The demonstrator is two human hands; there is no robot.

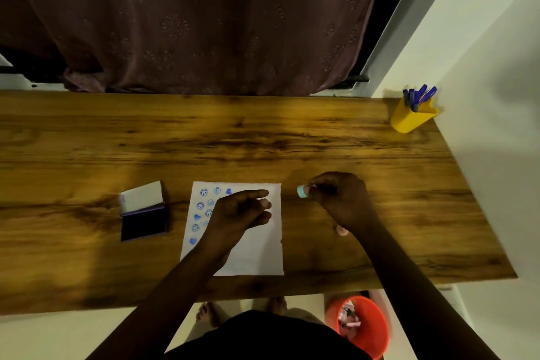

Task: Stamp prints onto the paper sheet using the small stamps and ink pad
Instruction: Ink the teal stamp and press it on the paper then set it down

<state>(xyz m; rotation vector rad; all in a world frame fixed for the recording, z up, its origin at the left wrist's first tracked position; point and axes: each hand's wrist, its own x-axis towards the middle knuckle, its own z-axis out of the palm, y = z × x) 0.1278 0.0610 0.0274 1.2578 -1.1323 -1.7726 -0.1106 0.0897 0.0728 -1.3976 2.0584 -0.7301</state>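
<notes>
A white paper sheet (257, 254) lies on the wooden table (233, 140), with several blue prints of smileys and hearts down its left part. My left hand (242, 209) rests on the sheet, fingers loosely curled and pointing right, holding nothing that I can see. My right hand (340, 199) hovers just right of the sheet, its fingertips pinched on a small pale teal stamp (302, 191). A second small pinkish stamp (342, 231) stands on the table below that hand. The open ink pad (143, 221), dark blue with its white lid flipped back, sits left of the sheet.
A yellow cup (412, 118) of blue pens stands at the table's far right corner by the white wall. A brown curtain (204, 23) hangs behind the table. An orange bin (361, 326) is on the floor under the near right edge.
</notes>
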